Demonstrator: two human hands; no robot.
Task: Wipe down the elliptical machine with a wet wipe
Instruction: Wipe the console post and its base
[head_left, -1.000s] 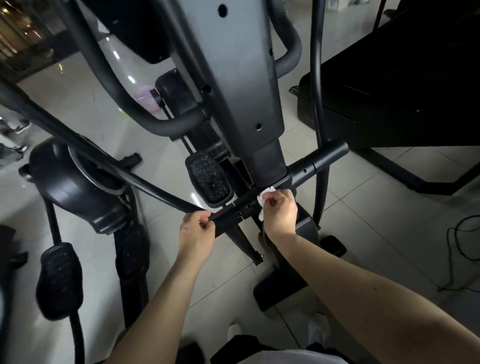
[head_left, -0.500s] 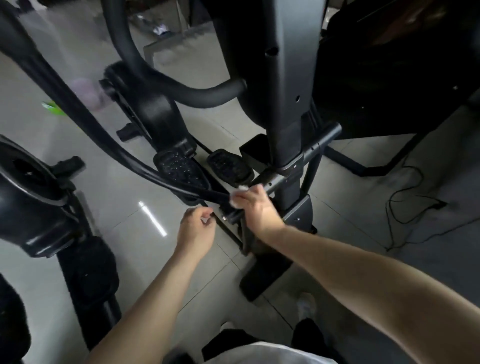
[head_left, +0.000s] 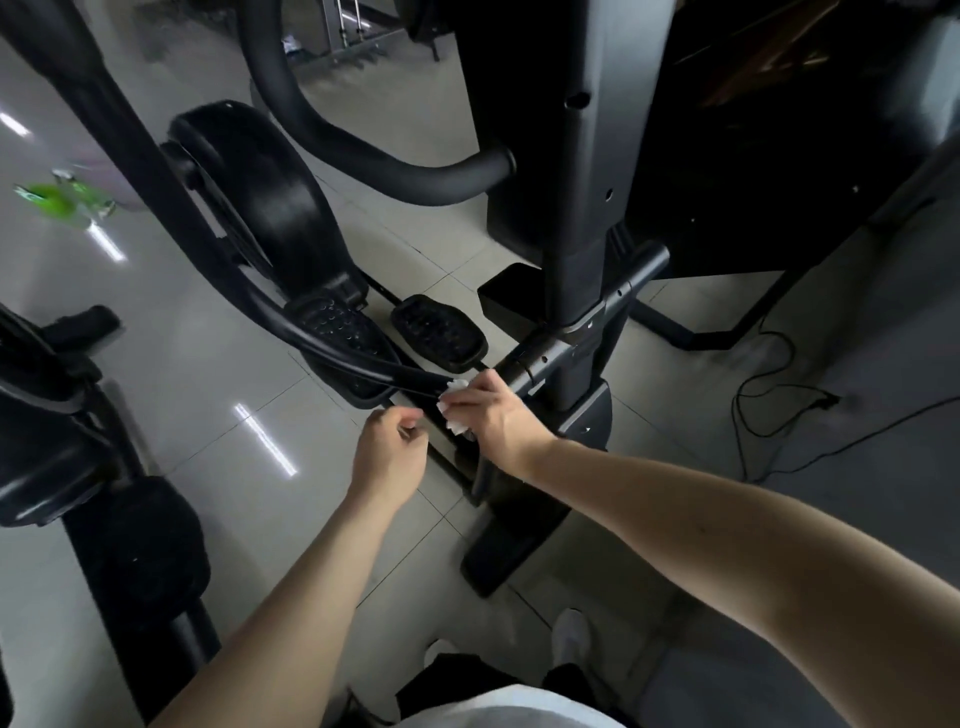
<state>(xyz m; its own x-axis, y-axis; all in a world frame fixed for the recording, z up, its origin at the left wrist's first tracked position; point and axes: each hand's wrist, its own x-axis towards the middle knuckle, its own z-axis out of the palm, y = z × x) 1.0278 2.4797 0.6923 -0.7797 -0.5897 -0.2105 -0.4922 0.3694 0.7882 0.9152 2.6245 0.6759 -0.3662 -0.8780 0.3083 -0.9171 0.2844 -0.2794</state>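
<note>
The right hand (head_left: 493, 410) grips the bunched wet wipe (head_left: 457, 388) and presses it on the black crossbar (head_left: 550, 353) of the elliptical machine (head_left: 270, 208). It is just left of the upright column (head_left: 576, 208), where the curved swing arm (head_left: 332, 345) runs in to meet the bar. The left hand (head_left: 389, 447) hangs further left of the column, clear of the bar, with its fingers curled in on nothing that I can see.

To wipe this joint well, I would fold the wipe round the tube rather than dab its top. Rolling the wrist brings the underside and the seam into reach, and a fresh face of the wipe is wanted once this one greys. The free hand could steady the swing arm so it does not rock.

A second ago the left hand held the bar and the wipe sat hard against the column. Now that hand has let go and the wipe has travelled leftward, away from the column.
</note>
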